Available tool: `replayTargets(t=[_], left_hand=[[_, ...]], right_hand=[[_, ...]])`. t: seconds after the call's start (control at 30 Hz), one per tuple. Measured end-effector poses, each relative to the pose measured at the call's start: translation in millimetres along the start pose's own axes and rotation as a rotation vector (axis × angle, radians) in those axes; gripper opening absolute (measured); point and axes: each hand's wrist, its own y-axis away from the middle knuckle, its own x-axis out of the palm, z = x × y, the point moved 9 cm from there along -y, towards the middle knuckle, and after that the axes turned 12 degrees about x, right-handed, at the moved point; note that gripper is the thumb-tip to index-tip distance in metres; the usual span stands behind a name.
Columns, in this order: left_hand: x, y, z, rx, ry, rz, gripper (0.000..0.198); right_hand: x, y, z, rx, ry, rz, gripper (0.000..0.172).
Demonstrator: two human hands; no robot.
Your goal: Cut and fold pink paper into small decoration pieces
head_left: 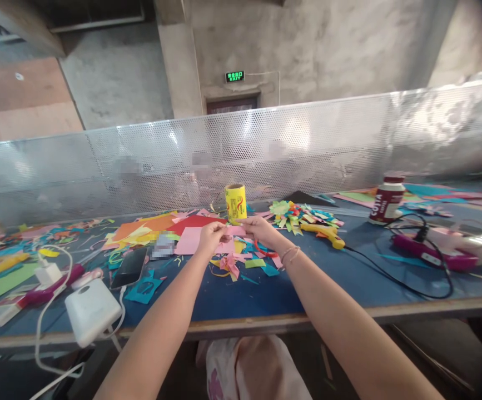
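Both hands meet over the middle of the table, above a heap of cut paper. My left hand (213,236) is closed in a pinch at the left end of a small pink paper strip (236,229). On the strip's other end, my right hand (261,231) pinches with thumb and fingers. Beneath the hands lie a larger pink paper sheet (187,241) and a pink paper bow-like scrap (229,265). A red loop, perhaps a scissors handle (266,253), shows partly under my right hand. Just behind stands a yellow tape roll (235,204).
A yellow glue gun (324,233) trails a black cord on the right, near a brown bottle (386,199) and a purple power strip (435,254). Leftward lie a phone (129,268) and a white charger (93,311). A perforated metal screen (157,166) runs along the back.
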Motion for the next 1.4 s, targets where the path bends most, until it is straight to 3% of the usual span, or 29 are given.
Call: replayTargets(t=[0.07, 0.17, 0.37, 0.47, 0.53, 0.63, 0.73, 0.97, 1.2, 1.4], left_hand=[[-6.5, -1, 1, 0.005, -0.004, -0.053, 0.024], [-12.6, -2, 4, 0.001, 0.007, -0.11, 0.027], [-10.5, -4, 9, -0.006, -0.129, -0.075, 0.018], [-15.3, -6, -7, 0.168, -0.372, -0.097, 0.012], [-12.2, -6, -21, 0.303, -0.499, -0.085, 0.017], [6.0, -2, -31, 0.386, -0.532, 0.043, 0.015], [22.7, 3, -31, 0.327, -0.419, 0.14, 0.016], [22.4, 4, -13, 0.084, -0.117, 0.099, 0.022], [0.6, 4, 10, -0.139, 0.153, -0.139, 0.017], [5.0, 7, 9, -0.199, 0.214, -0.154, 0.008]], right_hand=[[3, 1, -6, 0.051, -0.087, 0.051, 0.019], [14, 3, -12, 0.092, -0.025, 0.125, 0.016], [10, -1, -9, 0.012, 0.001, -0.032, 0.014], [9, -3, -12, 0.028, 0.024, -0.053, 0.017], [8, -4, -12, 0.03, 0.065, -0.063, 0.02], [7, -5, -10, 0.019, 0.12, -0.074, 0.024], [5, -7, -7, -0.011, 0.134, -0.112, 0.028], [8, -2, 5, -0.143, 0.21, -0.129, 0.027], [4, -2, 4, -0.165, 0.193, -0.136, 0.021], [-5, -8, 6, -0.25, 0.222, -0.207, 0.016]])
